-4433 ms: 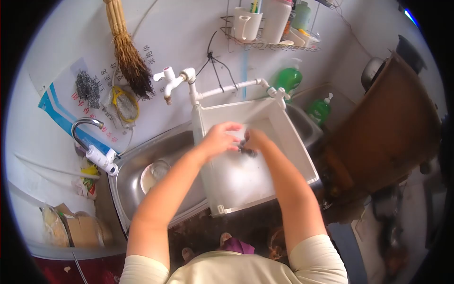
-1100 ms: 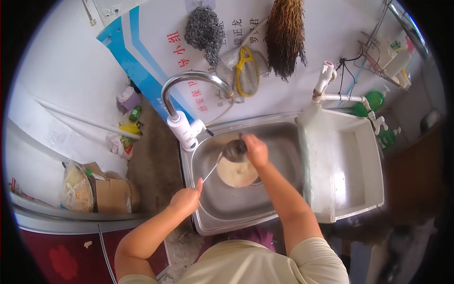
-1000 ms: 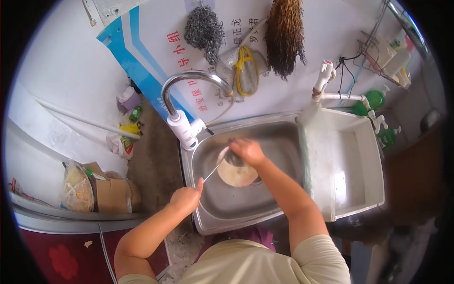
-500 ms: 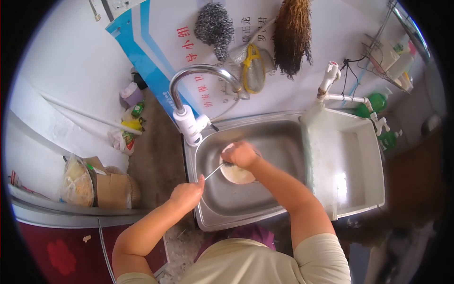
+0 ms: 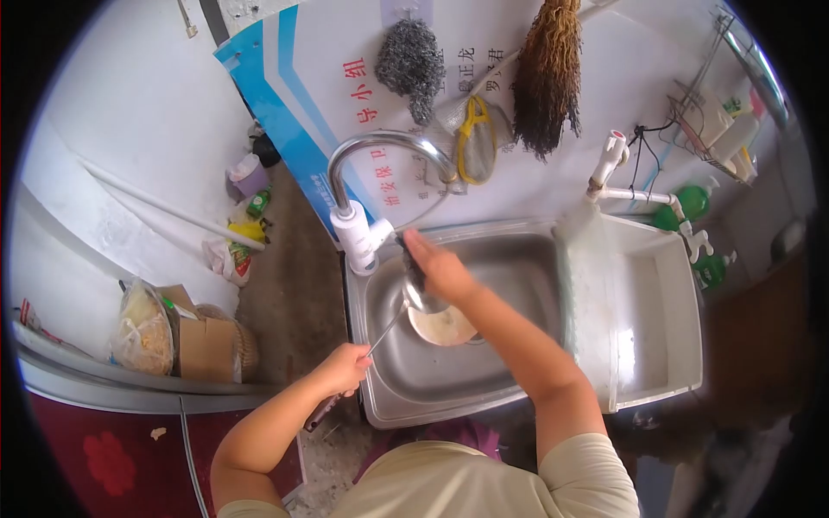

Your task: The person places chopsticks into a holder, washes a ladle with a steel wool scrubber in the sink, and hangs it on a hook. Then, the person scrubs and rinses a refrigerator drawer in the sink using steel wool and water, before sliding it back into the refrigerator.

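Note:
My left hand (image 5: 344,369) is closed around the dark handle of a long metal utensil (image 5: 386,334), which looks like a ladle. Its thin shaft slants over the sink's left rim, and its shiny round head is above a pale bowl (image 5: 445,328) in the steel sink (image 5: 518,324). The bowl looks whitish inside. My right hand (image 5: 442,271) is over the utensil's head, close to the faucet lever. Under its fingers shows a dark grey pad (image 5: 413,269), apparently a scouring pad, partly hidden and blurred.
A curved faucet (image 5: 352,233) rises at the sink's back left corner. A white plastic basin (image 5: 661,311) adjoins the sink on the right. Steel wool (image 5: 410,65) and a straw brush (image 5: 548,78) hang on the wall. A cardboard box (image 5: 205,348) stands at left.
My right hand has moved up and back from the bowl toward the faucet, uncovering the utensil's round head. My left hand has shifted slightly down and left, and the utensil's dark handle now shows.

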